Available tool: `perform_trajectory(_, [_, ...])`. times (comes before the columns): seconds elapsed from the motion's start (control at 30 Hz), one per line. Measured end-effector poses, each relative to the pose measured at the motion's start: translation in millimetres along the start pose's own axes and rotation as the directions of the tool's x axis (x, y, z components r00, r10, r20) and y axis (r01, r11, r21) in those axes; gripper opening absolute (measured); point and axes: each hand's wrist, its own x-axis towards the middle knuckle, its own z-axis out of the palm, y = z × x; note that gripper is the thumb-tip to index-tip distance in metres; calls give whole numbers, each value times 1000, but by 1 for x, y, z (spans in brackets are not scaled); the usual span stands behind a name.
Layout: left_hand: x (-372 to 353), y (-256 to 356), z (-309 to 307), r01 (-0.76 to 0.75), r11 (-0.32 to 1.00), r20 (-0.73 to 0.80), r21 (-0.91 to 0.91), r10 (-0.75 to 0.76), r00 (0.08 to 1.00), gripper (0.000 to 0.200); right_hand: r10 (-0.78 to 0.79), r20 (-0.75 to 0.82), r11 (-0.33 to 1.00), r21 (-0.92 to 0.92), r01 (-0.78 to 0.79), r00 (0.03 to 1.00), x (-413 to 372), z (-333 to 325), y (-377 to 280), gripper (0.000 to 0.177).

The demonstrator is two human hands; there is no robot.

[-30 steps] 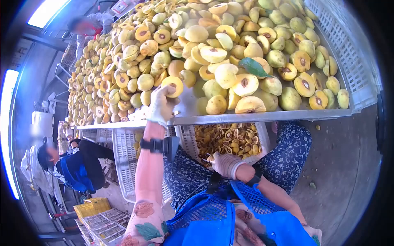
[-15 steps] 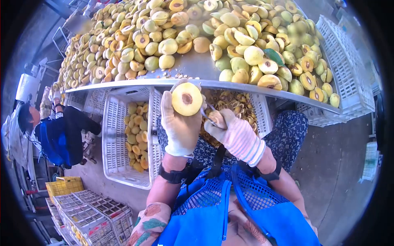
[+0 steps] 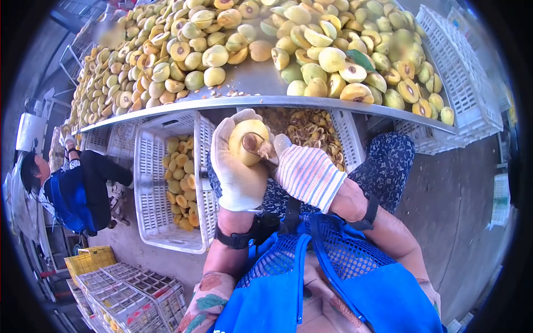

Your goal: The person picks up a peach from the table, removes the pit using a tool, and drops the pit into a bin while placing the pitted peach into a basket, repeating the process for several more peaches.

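Observation:
My left hand [image 3: 236, 180], in a pale work glove, cups a yellow peach half [image 3: 240, 133], its cut side turned toward my right hand. My right hand [image 3: 310, 175], in a striped glove, is closed around a small pitting knife with a curved metal blade [image 3: 262, 136]. Its blade is at the brown pit [image 3: 251, 142] in the middle of the peach half. My fingers hide most of the tool's handle. Below my hands, a white crate [image 3: 345, 139] holds brown pits and scraps.
A metal table [image 3: 261, 83] in front bears a big heap of cut peaches [image 3: 189, 47]. Peach halves lie in a white crate [image 3: 145, 194] at left. More white crates [image 3: 461, 72] stand at right, others [image 3: 133, 294] at lower left. A co-worker [image 3: 72, 188] sits at far left.
The peach half has tilted toward my right hand. My right hand has brought the curved blade from beside the fruit to its pit. The view has shifted slightly.

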Motion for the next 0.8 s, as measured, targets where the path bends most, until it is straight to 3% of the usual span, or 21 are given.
perform_trajectory(0.07, [5, 4, -3, 262, 964, 76, 53, -265, 961, 44, 8, 35, 998, 67, -11, 999, -5, 3, 8, 26])
perform_trajectory(0.17, [4, 6, 10, 338, 941, 186, 20, -336, 923, 51, 14, -59, 996, 91, -8, 998, -7, 23, 20, 26])
perform_trajectory(0.2, [0, -3, 20, 197, 980, 29, 3, -197, 980, 52, 101, -23, 974, 204, -94, 995, -7, 16, 18, 25])
perform_trajectory(0.23, [-1, -10, 22, 200, 980, 30, 11, -200, 979, 52, 106, -27, 973, 211, -98, 994, -8, 17, 20, 25])
perform_trajectory(0.3, [-6, -19, 18, -83, 946, -22, 313, 94, 995, 40, -125, -69, 992, 13, 126, 990, -12, 23, 20, 23])
perform_trajectory(0.37, [-3, -23, 18, -97, 955, -69, 279, 121, 990, 34, -151, -63, 988, 14, 152, 987, -13, 27, 23, 22])
perform_trajectory(0.43, [1, -29, 12, -173, 896, 6, 409, 187, 982, 31, -201, -55, 979, -7, 201, 978, -14, 29, 26, 22])
perform_trajectory(0.47, [0, -28, 10, -140, 906, 10, 399, 148, 989, 29, -19, 2, 972, 233, 18, 1000, -14, 22, 20, 21])
perform_trajectory(0.5, [-1, -30, 10, -141, 907, 5, 397, 151, 989, 29, -23, 7, 972, 233, 21, 1000, -15, 24, 24, 21])
perform_trajectory(0.57, [-1, -35, 13, -242, 815, 42, 526, 259, 965, 39, -362, -212, 912, 123, 392, 908, -16, 27, 37, 19])
perform_trajectory(0.6, [0, -37, 12, -264, 829, 61, 493, 269, 961, 35, -433, -141, 902, -59, 429, 891, -16, 26, 41, 18])
perform_trajectory(0.63, [-1, -40, 15, -340, 792, 99, 508, 338, 936, 31, -371, -37, 926, -98, 366, 928, -18, 23, 41, 16])
perform_trajectory(0.7, [-7, -41, 22, -362, 797, 58, 484, 384, 922, 21, -440, -110, 884, 118, 452, 891, -16, 21, 43, 15])
perform_trajectory(0.73, [-8, -37, 18, -416, 709, 175, 569, 390, 904, 17, -409, -49, 895, 174, 411, 911, -17, 14, 38, 16])
perform_trajectory(0.77, [-14, -33, 21, -298, 800, 92, 520, 294, 951, 14, -373, 19, 906, 223, 359, 928, -19, 4, 34, 17])
perform_trajectory(0.8, [-13, -33, 15, -445, 716, 218, 538, 391, 894, 12, -515, 200, 853, 17, 522, 834, -15, -2, 40, 28])
